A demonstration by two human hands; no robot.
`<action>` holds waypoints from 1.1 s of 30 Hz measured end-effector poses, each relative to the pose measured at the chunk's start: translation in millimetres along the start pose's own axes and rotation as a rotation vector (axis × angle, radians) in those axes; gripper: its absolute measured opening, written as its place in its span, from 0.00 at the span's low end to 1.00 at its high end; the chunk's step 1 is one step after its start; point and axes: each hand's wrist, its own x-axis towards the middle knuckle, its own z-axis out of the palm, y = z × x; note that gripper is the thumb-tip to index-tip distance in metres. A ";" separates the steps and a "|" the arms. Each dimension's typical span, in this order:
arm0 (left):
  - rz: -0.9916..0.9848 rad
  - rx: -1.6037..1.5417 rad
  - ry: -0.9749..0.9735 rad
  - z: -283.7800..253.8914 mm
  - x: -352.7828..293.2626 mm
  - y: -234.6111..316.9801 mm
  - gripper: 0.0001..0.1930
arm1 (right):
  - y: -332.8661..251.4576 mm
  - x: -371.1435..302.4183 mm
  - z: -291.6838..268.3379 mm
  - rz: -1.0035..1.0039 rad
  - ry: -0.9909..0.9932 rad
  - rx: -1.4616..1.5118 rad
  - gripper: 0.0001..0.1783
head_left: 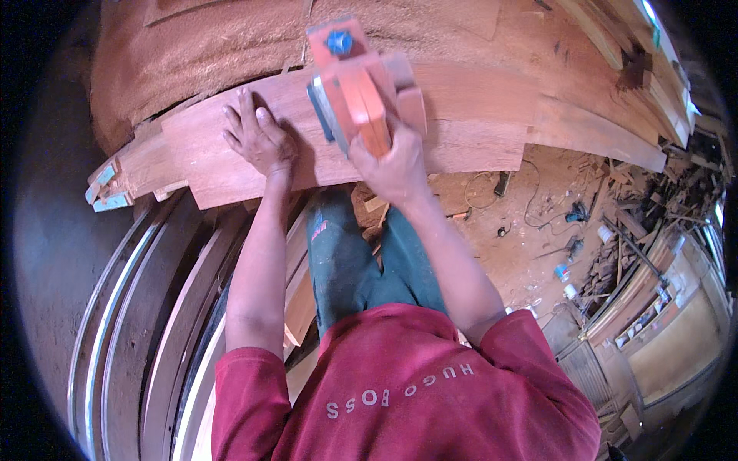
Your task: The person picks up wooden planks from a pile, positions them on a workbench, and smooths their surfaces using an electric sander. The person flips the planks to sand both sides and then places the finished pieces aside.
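Note:
A wide reddish wooden board point(477, 142) lies crosswise in front of me, its long edges bent by the lens. My left hand point(264, 142) rests flat on its left part, fingers spread, holding nothing. In my right hand point(396, 169) is the rear handle of an orange, dust-covered belt sander point(357, 88) with a blue knob point(340, 42) at its far end. The sander stands over the middle of the board, slightly blurred. Its underside is hidden, so I cannot tell whether it touches the wood.
Reddish sawdust point(207, 88) coats the surface beyond the board. A longer plank point(596, 131) shows past the board's right end. Long boards point(184, 323) stand at my left. Scrap wood point(615, 269) and a cable point(538, 219) lie on the dusty floor at right.

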 end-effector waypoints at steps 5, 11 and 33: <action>0.017 -0.034 0.016 -3.4 -1.8 -4.2 0.28 | 46.0 -109.9 -6.3 0.002 -0.031 0.016 0.24; -0.027 -0.345 0.007 -11.0 -3.5 -1.6 0.30 | 16.3 -51.5 18.1 -0.021 -0.014 0.051 0.20; -0.154 0.119 0.146 -97.7 36.0 -167.3 0.20 | -21.6 -21.5 69.9 0.056 -0.026 -0.030 0.18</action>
